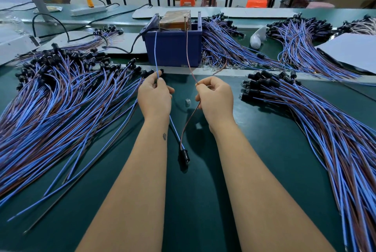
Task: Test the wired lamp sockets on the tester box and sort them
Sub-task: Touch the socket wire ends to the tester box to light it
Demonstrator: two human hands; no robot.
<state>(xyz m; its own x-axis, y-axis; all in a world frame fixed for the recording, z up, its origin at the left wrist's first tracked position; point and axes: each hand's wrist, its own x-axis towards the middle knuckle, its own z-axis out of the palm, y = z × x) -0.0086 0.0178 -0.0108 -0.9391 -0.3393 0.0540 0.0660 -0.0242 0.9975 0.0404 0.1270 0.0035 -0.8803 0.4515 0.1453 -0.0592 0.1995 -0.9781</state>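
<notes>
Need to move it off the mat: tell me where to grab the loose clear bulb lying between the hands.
Pinch the clear bulb across its rounded glass sides, fingers coming straight down from above. It lies alone on the green mat, between both hands, nothing over it.

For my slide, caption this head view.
Left hand holds blue wire, right hand brown wire, against tester box.

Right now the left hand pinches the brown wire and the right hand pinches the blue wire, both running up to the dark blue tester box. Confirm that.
Wrong way round. In the head view the left hand pinches the blue wire and the right hand pinches the brown wire. Both wires do run up to the dark blue tester box.
</notes>
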